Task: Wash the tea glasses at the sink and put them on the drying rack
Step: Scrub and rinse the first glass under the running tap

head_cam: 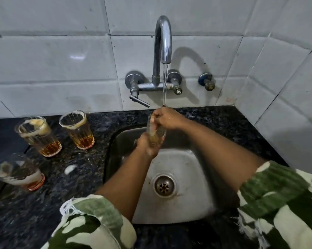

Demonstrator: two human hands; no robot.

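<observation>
Glass (pixel 156 134) gripped underneath by left hand (pixel 148 145), right hand (pixel 166 118) pinching its rim.

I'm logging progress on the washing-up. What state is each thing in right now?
Chrome wall tap: running.
Clear tea glass in hand: upright under the stream, gripped by left hand; right hand fingers inside it.
Three ribbed tea glasses on black granite counter: upright, unwashed, tea dregs.
Steel sink: drain open.

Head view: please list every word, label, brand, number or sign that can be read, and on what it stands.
None: no readable text on the tap, wall tiles, three tea glasses on the counter, or the glass in the hands.
</observation>
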